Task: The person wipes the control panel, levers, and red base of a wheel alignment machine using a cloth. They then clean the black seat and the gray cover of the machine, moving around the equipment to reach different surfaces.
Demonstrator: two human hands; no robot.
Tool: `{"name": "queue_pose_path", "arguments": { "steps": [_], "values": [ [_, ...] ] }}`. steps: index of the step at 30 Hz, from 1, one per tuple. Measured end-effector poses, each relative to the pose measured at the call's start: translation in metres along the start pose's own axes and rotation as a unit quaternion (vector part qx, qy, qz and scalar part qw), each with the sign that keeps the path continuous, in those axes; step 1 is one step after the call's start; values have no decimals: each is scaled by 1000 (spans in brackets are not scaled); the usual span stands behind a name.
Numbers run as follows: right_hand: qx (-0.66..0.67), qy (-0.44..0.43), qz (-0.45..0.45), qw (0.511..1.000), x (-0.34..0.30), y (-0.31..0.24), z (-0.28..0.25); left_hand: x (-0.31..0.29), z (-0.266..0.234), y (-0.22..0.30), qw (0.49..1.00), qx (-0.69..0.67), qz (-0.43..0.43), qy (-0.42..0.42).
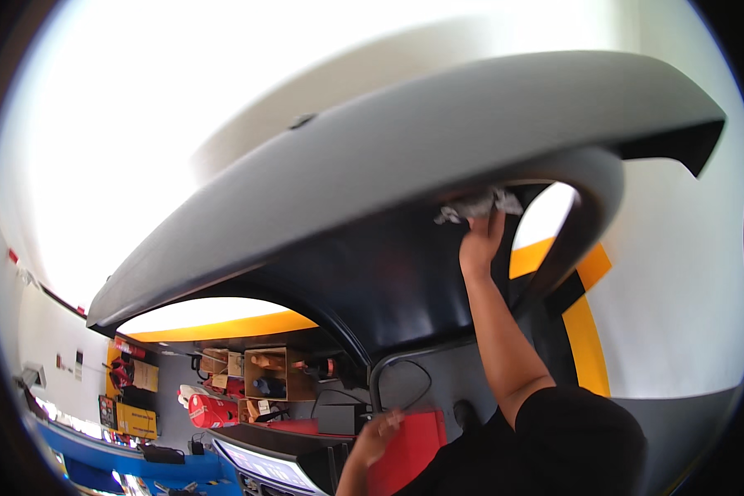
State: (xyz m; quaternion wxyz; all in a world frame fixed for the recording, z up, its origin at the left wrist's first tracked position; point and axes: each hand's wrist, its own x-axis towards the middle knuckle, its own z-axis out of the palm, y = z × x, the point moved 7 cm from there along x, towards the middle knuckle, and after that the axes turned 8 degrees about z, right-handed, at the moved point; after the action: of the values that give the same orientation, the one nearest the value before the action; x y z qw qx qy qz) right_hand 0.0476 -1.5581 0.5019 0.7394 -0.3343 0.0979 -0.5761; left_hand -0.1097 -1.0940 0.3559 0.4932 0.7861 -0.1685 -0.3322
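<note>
A large curved grey panel [405, 140], shaped like a piece of vehicle bodywork, spans the view from lower left to upper right. Below its edge is a dark, hollow underside [388, 281]. My right arm reaches up into that hollow, and my right hand [481, 244] is closed on a crumpled grey-white cloth [479, 207] close under the panel's edge, beside an opening in the frame; whether the cloth touches the surface I cannot tell. Low in the middle, my left hand [378, 434] hovers near a red surface [413, 446], its fingers smeared by motion.
A bent tubular bar [374, 384] stands below the panel. At lower left are a cardboard box [289, 372] with items in it, a red container [211, 411], a yellow case [136, 420] and a lit screen [264, 467]. Yellow and black bands cross the white wall [670, 289] at right.
</note>
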Motion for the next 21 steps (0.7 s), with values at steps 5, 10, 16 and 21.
{"name": "queue_pose_path", "arguments": {
  "steps": [5, 10, 16, 21],
  "values": [
    [-245, 195, 66, 947, -44, 150, -167, -81, 13, -95, 983, -154, -99, -1],
    [-292, 281, 105, 908, -3, 178, -280, -48, 17, -149, 971, -220, -79, -59],
    [-49, 53, -3, 997, -2, -32, 54, -62, 6, -77, 976, -131, -176, -6],
    [-238, 44, -456, 857, -7, -215, 139, -33, 20, -43, 982, -113, -147, -38]
  ]
}}
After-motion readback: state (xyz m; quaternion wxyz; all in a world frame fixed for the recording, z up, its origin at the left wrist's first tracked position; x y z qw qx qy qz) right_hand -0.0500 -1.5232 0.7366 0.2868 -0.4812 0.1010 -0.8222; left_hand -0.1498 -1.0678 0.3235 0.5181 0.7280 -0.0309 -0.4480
